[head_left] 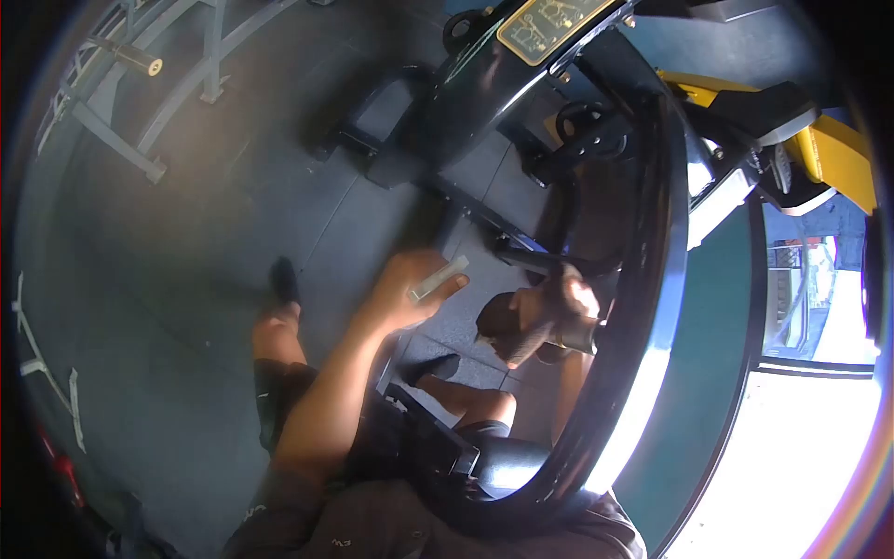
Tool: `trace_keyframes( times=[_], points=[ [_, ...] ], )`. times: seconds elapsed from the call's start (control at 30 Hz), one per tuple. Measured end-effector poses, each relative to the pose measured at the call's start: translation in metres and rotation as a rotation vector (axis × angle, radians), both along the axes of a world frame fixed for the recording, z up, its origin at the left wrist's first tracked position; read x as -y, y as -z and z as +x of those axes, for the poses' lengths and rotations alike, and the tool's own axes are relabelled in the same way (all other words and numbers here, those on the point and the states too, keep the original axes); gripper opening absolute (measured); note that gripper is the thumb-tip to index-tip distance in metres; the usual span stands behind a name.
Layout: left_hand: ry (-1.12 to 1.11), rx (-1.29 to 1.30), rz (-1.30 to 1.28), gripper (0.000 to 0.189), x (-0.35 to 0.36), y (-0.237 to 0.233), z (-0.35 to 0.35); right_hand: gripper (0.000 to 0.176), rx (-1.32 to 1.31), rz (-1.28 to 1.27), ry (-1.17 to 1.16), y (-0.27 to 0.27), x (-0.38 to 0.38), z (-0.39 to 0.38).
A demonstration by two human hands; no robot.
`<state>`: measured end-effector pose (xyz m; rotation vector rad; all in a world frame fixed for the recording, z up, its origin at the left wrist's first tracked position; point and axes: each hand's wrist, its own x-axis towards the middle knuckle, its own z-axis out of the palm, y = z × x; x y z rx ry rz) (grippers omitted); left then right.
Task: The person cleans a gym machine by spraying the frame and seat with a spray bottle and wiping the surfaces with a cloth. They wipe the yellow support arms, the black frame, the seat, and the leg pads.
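My left hand point(410, 291) is raised over the floor and pinches a small pale flat strip point(438, 279) between fingers and thumb. My right hand point(566, 300) is closed on a dark cloth point(510, 328), which hangs below it. It sits against a black bar point(526, 260) of a black exercise machine point(484, 74). A thick black curved frame point(663, 279) sweeps past the right hand on its right side and hides part of that forearm. I am seated, with my bare knees and dark shorts below both hands.
My dark shoes point(284, 279) point(434, 366) rest on grey rubber floor tiles point(186, 242). A grey metal rack point(112, 130) stands at the upper left. A yellow machine part point(833, 154) and a bright window point(819, 307) are on the right. A yellow diagram label point(551, 23) tops the machine.
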<state>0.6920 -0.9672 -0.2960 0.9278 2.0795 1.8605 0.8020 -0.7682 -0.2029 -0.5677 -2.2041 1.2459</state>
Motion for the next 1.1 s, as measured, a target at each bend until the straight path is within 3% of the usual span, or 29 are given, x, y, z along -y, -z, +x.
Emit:
trace_keyframes(
  times=[0.2,0.3,0.4,0.6,0.77,0.9,1.0,1.1],
  points=[
    [-0.061,-0.085,-0.073,0.030,-0.007,0.018,0.003,0.038,0.018,0.102,0.223,0.053,0.040,0.080],
    [-0.022,-0.048,-0.054,0.028,-0.009,-0.001,0.005,0.037,0.048,0.097,0.287,0.076,0.059,0.108],
    [0.059,0.007,-0.226,0.025,-0.003,0.003,0.000,0.036,0.031,0.138,0.312,0.071,0.056,0.103],
    [-0.068,-0.089,-0.097,0.026,-0.007,0.005,-0.001,0.033,-0.051,0.214,0.339,0.024,0.043,0.042],
    [-0.009,0.024,-0.203,0.027,-0.009,-0.003,0.005,0.033,-0.006,0.077,0.232,0.094,0.039,0.031],
    [-0.080,-0.094,-0.139,0.029,-0.009,0.021,0.003,0.033,0.043,-0.299,0.093,0.122,0.039,0.048],
    [-0.179,-0.192,-0.321,0.022,-0.004,0.069,0.004,0.033,0.034,-1.019,0.063,0.129,0.017,0.074],
    [-0.107,-0.231,-0.261,0.018,-0.001,0.030,0.008,0.032,-0.036,-1.623,0.144,0.159,-0.012,0.097]
  ],
)
